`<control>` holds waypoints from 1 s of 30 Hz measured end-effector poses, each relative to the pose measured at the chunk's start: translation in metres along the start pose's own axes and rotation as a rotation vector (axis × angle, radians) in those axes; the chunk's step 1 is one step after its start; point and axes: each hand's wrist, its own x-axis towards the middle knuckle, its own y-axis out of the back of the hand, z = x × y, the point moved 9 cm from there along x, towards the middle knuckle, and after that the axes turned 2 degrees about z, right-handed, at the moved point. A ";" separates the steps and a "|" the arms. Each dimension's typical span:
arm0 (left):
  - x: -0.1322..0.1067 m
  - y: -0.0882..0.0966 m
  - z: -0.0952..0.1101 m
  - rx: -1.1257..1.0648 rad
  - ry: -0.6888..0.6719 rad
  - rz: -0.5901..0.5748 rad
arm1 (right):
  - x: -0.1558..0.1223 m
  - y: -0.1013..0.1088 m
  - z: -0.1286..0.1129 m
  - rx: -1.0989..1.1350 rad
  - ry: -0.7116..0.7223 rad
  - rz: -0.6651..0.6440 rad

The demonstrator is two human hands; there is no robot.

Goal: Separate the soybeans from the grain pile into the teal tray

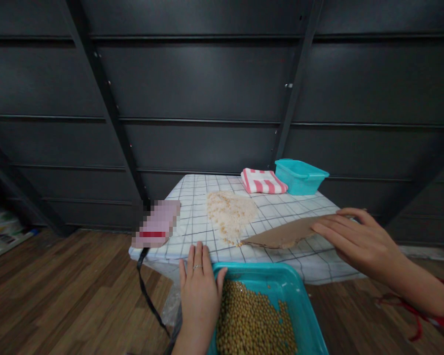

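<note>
My left hand (pixel 199 286) grips the near left corner of a teal tray (pixel 299 315) filled with brownish beans (pixel 253 320), fingers over the rim and resting on the table edge. My right hand (pixel 355 239) holds a flat brown piece of cardboard (pixel 281 234) by its right end, fingers closed over it. The cardboard's left tip touches a heap of pale grains (pixel 230 213) spread on the white checked tablecloth (pixel 192 227).
A red-and-white striped cloth (pixel 262 181) and a teal plastic tub (pixel 300 175) stand at the table's far edge. A blurred pinkish object (pixel 157 223) lies at the left edge, with a black strap (pixel 148 296) hanging down. Dark metal wall behind, wooden floor around.
</note>
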 end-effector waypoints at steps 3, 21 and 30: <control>0.000 0.000 0.000 -0.001 0.004 0.003 | -0.001 -0.001 -0.001 -0.020 0.007 -0.016; 0.004 0.010 0.004 0.007 -0.031 0.058 | -0.005 -0.004 0.000 -0.053 0.054 -0.084; 0.004 0.010 0.004 0.017 -0.038 0.069 | -0.006 0.001 -0.003 -0.067 0.042 -0.129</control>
